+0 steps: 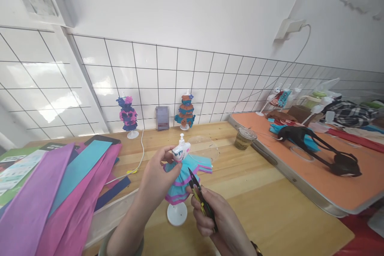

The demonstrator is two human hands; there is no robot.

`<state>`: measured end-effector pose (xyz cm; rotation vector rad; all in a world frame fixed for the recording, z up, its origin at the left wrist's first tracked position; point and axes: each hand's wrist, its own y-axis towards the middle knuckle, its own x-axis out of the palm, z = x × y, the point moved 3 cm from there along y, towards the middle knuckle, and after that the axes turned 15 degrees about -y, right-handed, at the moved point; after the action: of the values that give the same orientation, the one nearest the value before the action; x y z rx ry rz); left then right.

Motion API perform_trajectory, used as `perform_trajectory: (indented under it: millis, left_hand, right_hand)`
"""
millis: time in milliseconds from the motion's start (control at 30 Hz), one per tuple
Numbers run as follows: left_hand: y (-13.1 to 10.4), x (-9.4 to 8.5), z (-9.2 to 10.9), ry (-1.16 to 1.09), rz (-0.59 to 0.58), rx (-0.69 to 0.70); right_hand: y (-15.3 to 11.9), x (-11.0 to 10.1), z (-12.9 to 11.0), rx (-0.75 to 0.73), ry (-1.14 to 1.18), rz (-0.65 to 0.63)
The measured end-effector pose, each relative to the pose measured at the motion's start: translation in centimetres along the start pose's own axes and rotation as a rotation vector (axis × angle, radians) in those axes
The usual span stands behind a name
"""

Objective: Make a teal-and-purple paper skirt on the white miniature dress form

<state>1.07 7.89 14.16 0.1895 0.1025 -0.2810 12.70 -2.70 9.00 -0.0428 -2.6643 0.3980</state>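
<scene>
Tiered miniature dress (180, 184) is showing turquoise with purple trim. Thread snips (195, 185) are showing black, yellow. Table (270, 200), left edge: strips (42, 198) are displaying lilac, turquoise, pink. Back edge: one ruffled outfit (129, 117) is pairing navy with pink, another outfit (186, 110) brown with teal.

Head view, close above the table (282, 204), forward and down toward tiled wall (220, 88).

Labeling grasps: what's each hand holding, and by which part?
Left hand: the small dress form, by its torso, above the skirt. Right hand: black-and-yellow snips, by the handles.
</scene>
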Motion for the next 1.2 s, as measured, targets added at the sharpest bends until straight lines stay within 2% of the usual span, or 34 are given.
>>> perform_trajectory:
  millis: [300, 1200]
  left_hand:
    - [0.03, -0.11, -0.15, 0.016, -0.004, -0.007]
    - [0.02, -0.04, -0.03, 0.033, -0.002, 0.017]
  right_hand:
    - [0.23, -0.17, -0.01, -0.035, -0.045, -0.001]
    - [0.42, 0.04, -0.29, -0.033, -0.134, 0.102]
